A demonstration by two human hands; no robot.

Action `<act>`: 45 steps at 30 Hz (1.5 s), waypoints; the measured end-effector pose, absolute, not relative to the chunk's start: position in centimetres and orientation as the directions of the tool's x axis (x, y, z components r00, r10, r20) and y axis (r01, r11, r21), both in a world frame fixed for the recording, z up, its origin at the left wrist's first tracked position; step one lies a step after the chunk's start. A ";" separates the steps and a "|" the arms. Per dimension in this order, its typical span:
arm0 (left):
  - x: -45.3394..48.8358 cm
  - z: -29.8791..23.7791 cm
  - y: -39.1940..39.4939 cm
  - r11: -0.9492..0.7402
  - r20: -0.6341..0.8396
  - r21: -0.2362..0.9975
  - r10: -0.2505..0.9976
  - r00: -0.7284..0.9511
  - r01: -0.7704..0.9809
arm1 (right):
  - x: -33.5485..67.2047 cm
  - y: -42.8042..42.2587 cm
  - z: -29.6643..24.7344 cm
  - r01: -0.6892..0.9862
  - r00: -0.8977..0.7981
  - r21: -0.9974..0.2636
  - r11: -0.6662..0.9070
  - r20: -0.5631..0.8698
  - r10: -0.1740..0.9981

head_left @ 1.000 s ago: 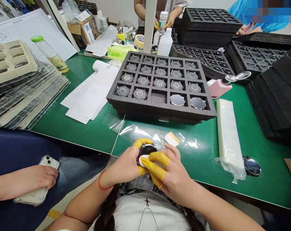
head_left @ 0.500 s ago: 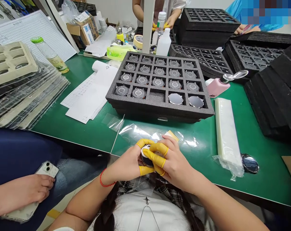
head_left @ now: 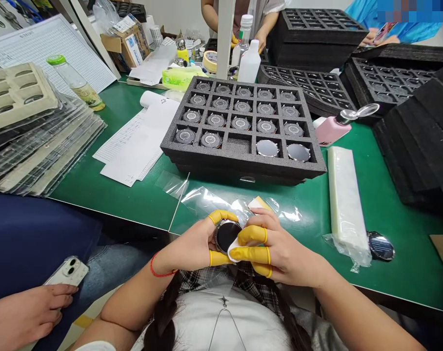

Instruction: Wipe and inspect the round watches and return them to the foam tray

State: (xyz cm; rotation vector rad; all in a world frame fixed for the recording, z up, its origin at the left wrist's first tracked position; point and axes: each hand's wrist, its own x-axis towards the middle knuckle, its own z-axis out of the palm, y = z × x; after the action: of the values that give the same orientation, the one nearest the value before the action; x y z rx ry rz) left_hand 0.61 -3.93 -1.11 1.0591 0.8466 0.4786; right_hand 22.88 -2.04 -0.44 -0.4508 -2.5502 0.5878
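My left hand (head_left: 194,243), with yellow finger cots, grips a round black-faced watch case (head_left: 227,235) close to my chest. My right hand (head_left: 276,248), also in yellow cots, pinches a small white wipe (head_left: 233,248) against the case's lower right edge. Beyond my hands a black foam tray (head_left: 243,165) holds several round watch cases in its cells; one front cell is bare. Two front right cells hold shiny face-up cases (head_left: 267,147).
Clear plastic bags (head_left: 207,200) lie on the green mat (head_left: 108,185). A long white wrapped block (head_left: 344,195), a round mirror (head_left: 380,245) and a pink dispenser bottle (head_left: 333,129) sit right. Papers (head_left: 137,141) and stacked trays (head_left: 27,126) lie left. Another person's hand holds a phone (head_left: 66,273).
My right hand has slid from over the case's face to its lower right, uncovering the dark face. The neighbour's hand with the phone has dropped lower left.
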 end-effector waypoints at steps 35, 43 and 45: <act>0.2 -1.4 -3.8 0.345 -0.327 0.937 0.809 0.489 0.056 | 22.2 -2.8 -1.9 0.414 -0.685 -0.329 0.849 0.502 0.528; 0.2 -1.8 -3.9 0.287 -0.277 0.957 0.842 0.464 0.049 | 22.0 -4.1 -2.0 0.367 -0.678 -0.395 0.842 0.506 0.533; 0.2 -2.0 -3.9 0.275 -0.269 0.960 0.849 0.454 0.055 | 21.8 -4.4 -2.1 0.349 -0.669 -0.427 0.834 0.510 0.541</act>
State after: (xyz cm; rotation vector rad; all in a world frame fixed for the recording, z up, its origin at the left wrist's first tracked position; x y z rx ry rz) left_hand 0.18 -3.92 -1.96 1.1819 0.9700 0.6653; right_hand 21.75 -4.35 -2.11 -0.6472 -2.3648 0.3888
